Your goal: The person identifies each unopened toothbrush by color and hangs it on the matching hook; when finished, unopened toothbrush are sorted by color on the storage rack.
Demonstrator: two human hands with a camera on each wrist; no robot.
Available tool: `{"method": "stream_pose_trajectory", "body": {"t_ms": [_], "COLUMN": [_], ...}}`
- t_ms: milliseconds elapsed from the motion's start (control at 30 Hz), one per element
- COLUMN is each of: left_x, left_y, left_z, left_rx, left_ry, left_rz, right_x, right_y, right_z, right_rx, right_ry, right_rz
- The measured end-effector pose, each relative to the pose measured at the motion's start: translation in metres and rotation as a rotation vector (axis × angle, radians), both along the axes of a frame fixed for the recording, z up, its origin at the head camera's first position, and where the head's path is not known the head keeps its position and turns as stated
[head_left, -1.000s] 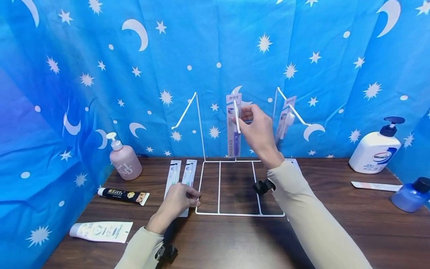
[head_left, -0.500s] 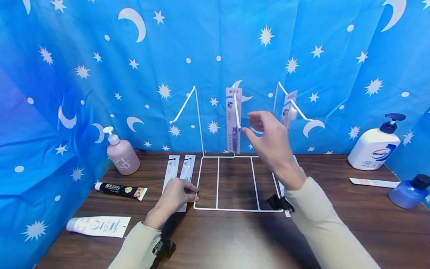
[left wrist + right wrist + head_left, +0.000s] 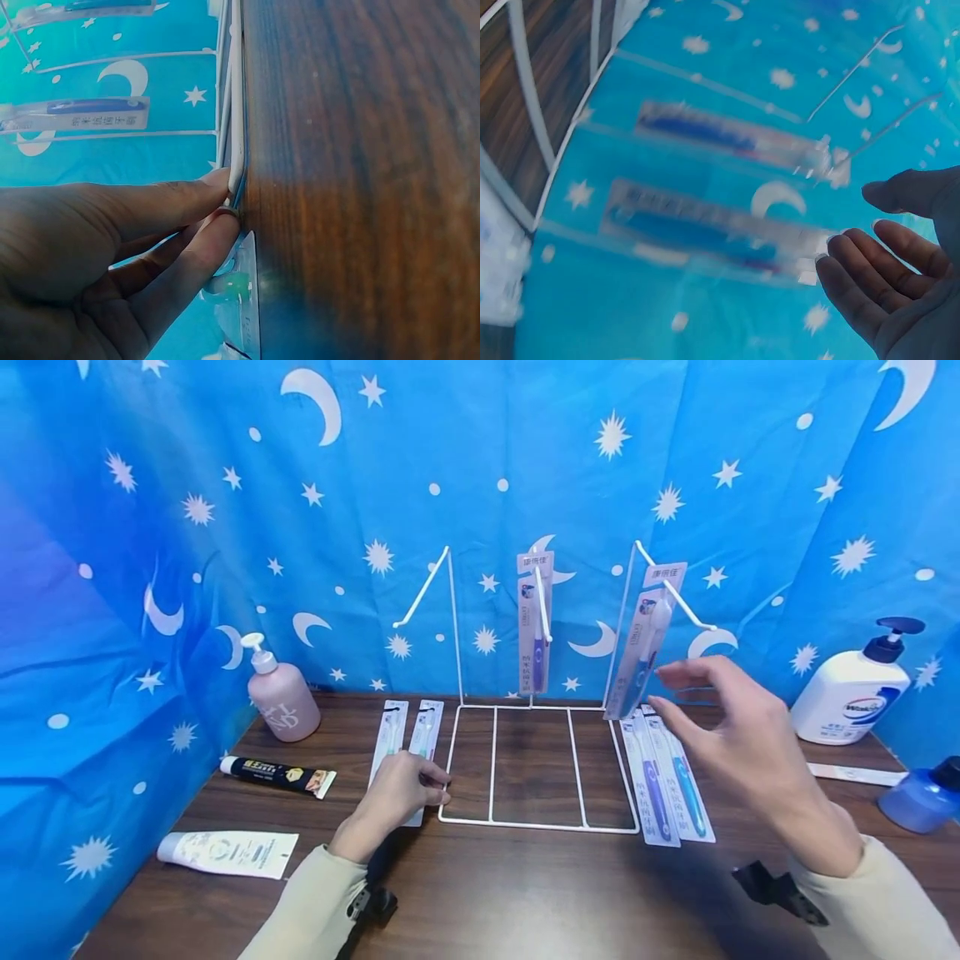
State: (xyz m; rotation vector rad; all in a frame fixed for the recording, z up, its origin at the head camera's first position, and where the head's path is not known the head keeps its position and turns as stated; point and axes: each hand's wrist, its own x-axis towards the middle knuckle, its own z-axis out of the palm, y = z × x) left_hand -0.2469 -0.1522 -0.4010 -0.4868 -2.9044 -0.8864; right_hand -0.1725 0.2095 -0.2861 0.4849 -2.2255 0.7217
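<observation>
A white wire rack [image 3: 492,768] stands on the wooden table with upright hooks at its back. My left hand [image 3: 397,785] pinches the front left corner of its base between thumb and finger, seen closely in the left wrist view. From the middle hook hangs a packaged purple toothbrush [image 3: 534,635]; a packaged blue toothbrush [image 3: 639,652] hangs tilted on the right hook. Beside that blue pack is my right hand [image 3: 742,743], fingers apart from the thumb and nothing held. Two more packs, a purple one [image 3: 654,793] and a blue one [image 3: 688,789], lie right of the base.
Two packaged toothbrushes [image 3: 426,731] lie left of the rack, partly under my left hand. Further left are a pink pump bottle [image 3: 283,702], a black tube [image 3: 273,775] and a white tube [image 3: 232,853]. A white pump bottle [image 3: 851,693] and a blue bottle [image 3: 921,802] stand at right.
My right hand has let go of the purple toothbrush pack on the middle hook and moved right and down, past the right hook. The left hand keeps its hold on the rack.
</observation>
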Motion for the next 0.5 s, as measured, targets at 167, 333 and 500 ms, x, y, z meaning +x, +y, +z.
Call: {"method": "stream_pose_trajectory", "body": {"t_ms": [167, 333, 500], "left_x": [-0.002, -0.001, 0.001], "left_y": [0.003, 0.002, 0.000], "left_z": [0.002, 0.003, 0.000], "left_rx": [0.011, -0.006, 0.001], "left_ry": [-0.014, -0.010, -0.011], "left_rz": [-0.012, 0.005, -0.001], "right_x": [-0.009, -0.033, -0.061], "right_y": [0.034, 0.057, 0.072], "right_z": [-0.005, -0.010, -0.027], "right_rx": [-0.038, -0.097, -0.153], "right_ry": [-0.045, -0.196, -0.347], "right_rz": [-0.085, -0.187, -0.221]}}
